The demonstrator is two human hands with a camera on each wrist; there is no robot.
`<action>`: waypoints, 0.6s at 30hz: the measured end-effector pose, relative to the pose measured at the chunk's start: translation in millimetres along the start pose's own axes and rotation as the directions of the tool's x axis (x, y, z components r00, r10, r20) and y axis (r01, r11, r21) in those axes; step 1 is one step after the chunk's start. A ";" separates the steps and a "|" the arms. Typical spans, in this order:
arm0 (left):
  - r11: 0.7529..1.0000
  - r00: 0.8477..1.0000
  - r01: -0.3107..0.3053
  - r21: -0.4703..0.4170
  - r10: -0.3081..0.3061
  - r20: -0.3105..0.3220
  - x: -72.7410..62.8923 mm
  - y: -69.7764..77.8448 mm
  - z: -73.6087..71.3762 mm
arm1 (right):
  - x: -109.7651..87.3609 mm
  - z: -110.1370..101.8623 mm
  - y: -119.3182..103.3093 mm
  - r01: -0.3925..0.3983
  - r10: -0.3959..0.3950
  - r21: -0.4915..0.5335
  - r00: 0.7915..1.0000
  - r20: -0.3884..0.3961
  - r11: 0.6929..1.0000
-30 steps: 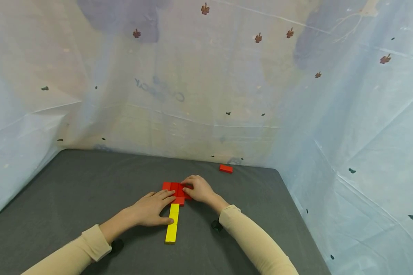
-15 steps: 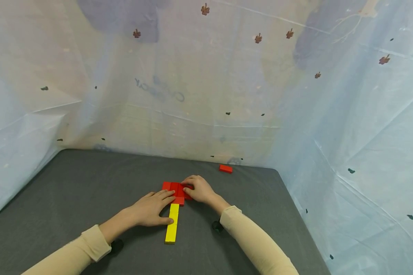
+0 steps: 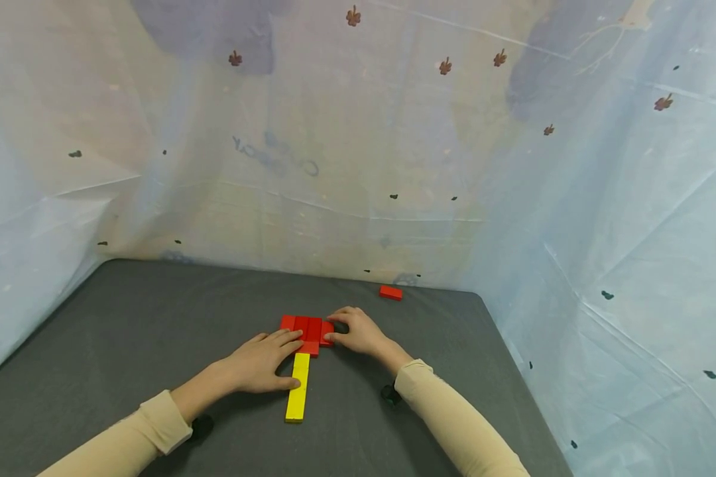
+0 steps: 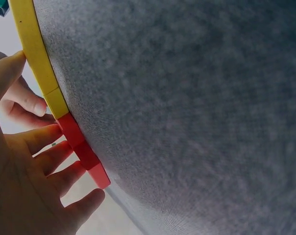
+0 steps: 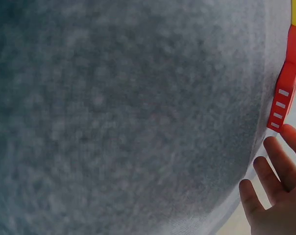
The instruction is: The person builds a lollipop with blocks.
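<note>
Several flat red blocks [image 3: 314, 329] lie side by side on the dark grey surface, joined below by a yellow strip [image 3: 296, 404] made of blocks end to end. My left hand [image 3: 256, 364] lies spread, its fingertips touching the red blocks and its thumb touching the yellow strip. At the right end of the group is a red block with white marks [image 5: 279, 105]. My right hand [image 3: 358, 331] is beside that block, thumb and index finger parted around it, the index fingertip by its end. In the right wrist view the other fingers are extended, and most of the thumb is cut off.
One loose red block [image 3: 390, 293] lies near the back edge of the grey-covered table [image 3: 155, 311]. A pale printed sheet [image 3: 310, 218] hangs behind the table and along its right side.
My right hand has shifted slightly right, uncovering more of the right-hand red block. My left hand and the yellow strip stay in place.
</note>
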State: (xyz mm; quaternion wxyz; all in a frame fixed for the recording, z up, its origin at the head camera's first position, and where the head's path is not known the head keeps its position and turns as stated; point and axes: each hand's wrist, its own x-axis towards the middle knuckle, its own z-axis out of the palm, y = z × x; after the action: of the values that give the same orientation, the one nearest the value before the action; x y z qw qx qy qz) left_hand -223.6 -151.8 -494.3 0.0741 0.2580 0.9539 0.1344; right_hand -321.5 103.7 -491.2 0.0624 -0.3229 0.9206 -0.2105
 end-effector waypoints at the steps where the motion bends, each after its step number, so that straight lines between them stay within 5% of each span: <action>1: 1.000 1.000 0.004 0.004 -0.004 0.001 -0.2 0.2 -0.2 | 0.0 -0.3 0.0 0.000 0.000 -0.002 1.000 0.009 1.000; 18: 1.000 1.000 -0.008 0.001 0.008 -0.013 -2.0 2.3 -3.7 | 6.0 -3.2 -1.1 0.003 -0.003 -0.009 0.999 0.048 1.000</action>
State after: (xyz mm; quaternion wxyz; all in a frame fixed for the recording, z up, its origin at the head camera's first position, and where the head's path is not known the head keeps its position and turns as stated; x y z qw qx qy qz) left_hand -221.6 -151.7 -489.9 0.0673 0.2608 0.9534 0.1359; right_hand -326.4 100.4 -487.8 0.0827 -0.3296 0.9192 -0.1989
